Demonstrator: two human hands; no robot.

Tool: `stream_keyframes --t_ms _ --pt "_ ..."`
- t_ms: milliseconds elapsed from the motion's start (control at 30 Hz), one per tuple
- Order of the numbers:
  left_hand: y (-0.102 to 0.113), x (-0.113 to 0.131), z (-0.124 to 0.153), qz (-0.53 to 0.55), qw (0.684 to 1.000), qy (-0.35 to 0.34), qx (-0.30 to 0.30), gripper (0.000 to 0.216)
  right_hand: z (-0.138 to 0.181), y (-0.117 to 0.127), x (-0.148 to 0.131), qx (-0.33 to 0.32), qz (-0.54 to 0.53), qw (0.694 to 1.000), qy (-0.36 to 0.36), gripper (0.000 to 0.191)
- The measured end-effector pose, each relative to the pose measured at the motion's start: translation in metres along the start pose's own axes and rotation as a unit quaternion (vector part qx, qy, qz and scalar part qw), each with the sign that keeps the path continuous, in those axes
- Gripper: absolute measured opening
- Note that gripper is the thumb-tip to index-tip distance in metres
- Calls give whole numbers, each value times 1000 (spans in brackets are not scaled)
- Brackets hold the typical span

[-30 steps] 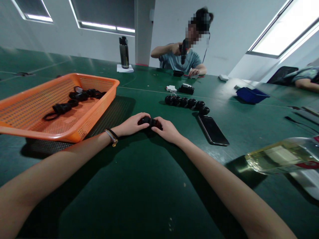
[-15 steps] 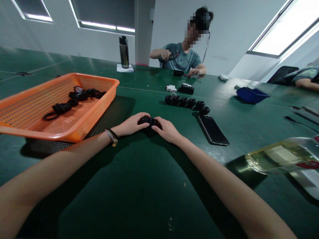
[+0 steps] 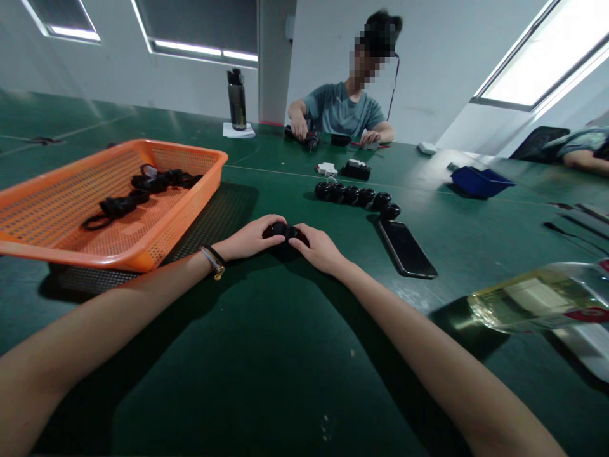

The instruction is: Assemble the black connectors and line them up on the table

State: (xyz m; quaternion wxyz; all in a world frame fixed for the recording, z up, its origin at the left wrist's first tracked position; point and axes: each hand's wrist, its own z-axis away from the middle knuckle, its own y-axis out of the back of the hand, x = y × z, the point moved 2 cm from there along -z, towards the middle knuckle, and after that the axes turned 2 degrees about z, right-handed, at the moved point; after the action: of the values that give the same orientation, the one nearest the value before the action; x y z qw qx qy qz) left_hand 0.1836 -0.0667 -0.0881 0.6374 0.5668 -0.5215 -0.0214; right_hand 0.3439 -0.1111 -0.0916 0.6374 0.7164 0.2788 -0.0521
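A small glossy black part (image 3: 287, 231), rounded at its ends with a band across the middle, lies between my two hands just above the green table (image 3: 266, 355). My left hand (image 3: 254, 236) grips its left end, thumb in front and fingers behind. On its right end my right hand (image 3: 318, 246) is closed in the same way. Fingers cover much of the part, so its exact kind cannot be made out. Beyond my hands runs a row of several round black parts (image 3: 351, 194). A phone (image 3: 408, 249) lies face up at the near end of that row.
An orange basket (image 3: 183, 219) holding black ring-shaped parts (image 3: 118, 206) stands at left. On the right are a bottle of yellowish liquid (image 3: 537, 295) and a blue tray (image 3: 481, 182). Small white (image 3: 327, 169) and black pieces (image 3: 356, 169) lie ahead. A co-worker (image 3: 345, 108) sits opposite.
My hands and the black part have hardly moved. Across the table, the co-worker's hand has lowered a dark tool from chest height to the tabletop.
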Motion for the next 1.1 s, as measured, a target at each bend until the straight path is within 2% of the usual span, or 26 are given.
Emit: stream_keyframes --t_ms 133,233,333,567,1100 --pt "0 1 0 2 1000 -1 0 44 0 -1 2 37 -31 999 17 26" --pt "0 2 -1 4 1000 -1 1 43 1 -1 3 50 -66 996 28 31" --pt "1 2 -1 3 1000 0 2 43 3 -1 4 48 -94 994 25 37" --pt "2 4 1 5 1000 4 3 41 2 0 3 43 -111 993 17 30" --pt "1 2 0 13 1000 2 5 41 2 0 4 39 -98 994 0 29"
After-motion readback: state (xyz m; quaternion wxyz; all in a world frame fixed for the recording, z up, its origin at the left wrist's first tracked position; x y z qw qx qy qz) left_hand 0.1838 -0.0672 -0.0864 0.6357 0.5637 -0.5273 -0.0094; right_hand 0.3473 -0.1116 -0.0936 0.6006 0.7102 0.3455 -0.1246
